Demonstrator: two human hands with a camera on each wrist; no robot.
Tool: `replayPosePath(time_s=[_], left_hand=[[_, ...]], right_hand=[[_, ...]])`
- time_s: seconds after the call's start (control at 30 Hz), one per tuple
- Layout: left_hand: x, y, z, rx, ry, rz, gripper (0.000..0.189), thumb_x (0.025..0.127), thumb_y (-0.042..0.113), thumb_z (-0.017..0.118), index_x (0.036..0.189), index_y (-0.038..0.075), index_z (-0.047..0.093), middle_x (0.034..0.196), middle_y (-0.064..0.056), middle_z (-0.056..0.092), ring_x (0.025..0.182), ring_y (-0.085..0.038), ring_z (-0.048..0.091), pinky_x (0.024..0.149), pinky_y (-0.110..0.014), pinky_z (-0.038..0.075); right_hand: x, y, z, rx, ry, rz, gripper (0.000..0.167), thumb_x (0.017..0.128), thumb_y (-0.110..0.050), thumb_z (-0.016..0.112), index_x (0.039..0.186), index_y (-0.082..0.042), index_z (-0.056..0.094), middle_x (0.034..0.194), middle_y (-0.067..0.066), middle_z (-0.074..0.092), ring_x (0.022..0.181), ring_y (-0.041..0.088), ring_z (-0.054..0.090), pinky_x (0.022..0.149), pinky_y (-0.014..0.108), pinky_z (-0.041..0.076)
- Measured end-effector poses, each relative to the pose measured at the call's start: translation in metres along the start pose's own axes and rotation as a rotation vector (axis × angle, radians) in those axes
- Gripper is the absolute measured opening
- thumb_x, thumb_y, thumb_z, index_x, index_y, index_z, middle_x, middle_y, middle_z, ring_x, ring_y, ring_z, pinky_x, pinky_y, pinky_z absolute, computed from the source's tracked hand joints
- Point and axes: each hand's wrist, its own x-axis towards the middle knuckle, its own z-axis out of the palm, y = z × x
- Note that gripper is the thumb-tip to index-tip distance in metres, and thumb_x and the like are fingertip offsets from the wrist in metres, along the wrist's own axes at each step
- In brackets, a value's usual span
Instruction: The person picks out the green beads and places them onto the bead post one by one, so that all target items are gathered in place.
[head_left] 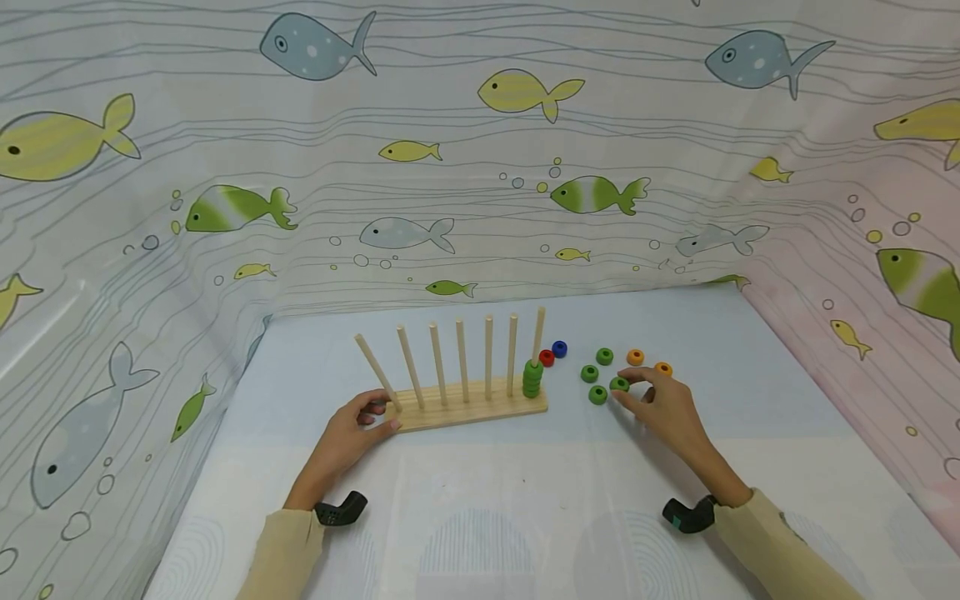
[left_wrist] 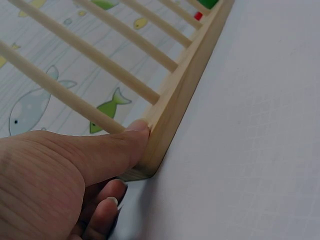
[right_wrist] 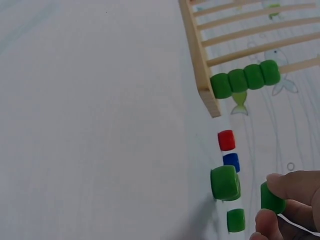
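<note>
A wooden peg rack [head_left: 465,407] with a row of upright pegs stands on the table, and several green beads [head_left: 532,379] are stacked on its rightmost peg. My left hand [head_left: 347,440] grips the rack's left end, thumb on the base beside the first peg in the left wrist view. To the right of the rack, my right hand [head_left: 667,410] pinches a green bead [right_wrist: 271,200] between thumb and fingers. Loose green beads [head_left: 597,395] lie just left of that hand. Beyond its fingers are two orange beads [head_left: 636,357].
A red bead [head_left: 547,358] and a blue bead [head_left: 559,349] lie close behind the rack's right end. Pale cloth covers the table [head_left: 517,492]. A fish-patterned curtain [head_left: 465,183] rises at the back and on both sides.
</note>
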Motion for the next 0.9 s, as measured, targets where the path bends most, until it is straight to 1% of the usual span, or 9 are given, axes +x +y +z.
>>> replayPosePath(time_s=[0.37,0.63,0.9], left_hand=[[0.0,-0.001,-0.001,-0.008,-0.003,0.014,0.058,0.093,0.035,0.079,0.141,0.011,0.057,0.13,-0.012,0.06,0.112,-0.028,0.053,0.099,-0.047,0.041],[0.001,0.0,0.0,-0.009,-0.003,0.008,0.057,0.093,0.033,0.08,0.141,0.012,0.057,0.129,-0.012,0.06,0.111,-0.027,0.052,0.098,-0.046,0.041],[0.001,-0.001,-0.001,-0.003,-0.003,-0.008,0.059,0.093,0.035,0.08,0.142,0.012,0.057,0.13,-0.011,0.059,0.112,-0.028,0.053,0.098,-0.046,0.041]], right_hand=[[0.001,-0.004,0.002,0.006,-0.005,-0.007,0.034,0.092,-0.018,0.08,0.123,-0.008,0.07,0.115,0.012,0.072,0.055,0.016,0.057,0.046,0.028,0.042],[0.002,-0.007,0.003,0.01,0.005,-0.024,0.034,0.091,-0.017,0.081,0.123,-0.008,0.07,0.114,0.011,0.072,0.055,0.016,0.057,0.046,0.027,0.042],[0.004,-0.012,0.003,0.025,0.004,-0.04,0.034,0.091,-0.017,0.081,0.122,-0.008,0.071,0.114,0.01,0.073,0.056,0.015,0.058,0.047,0.027,0.043]])
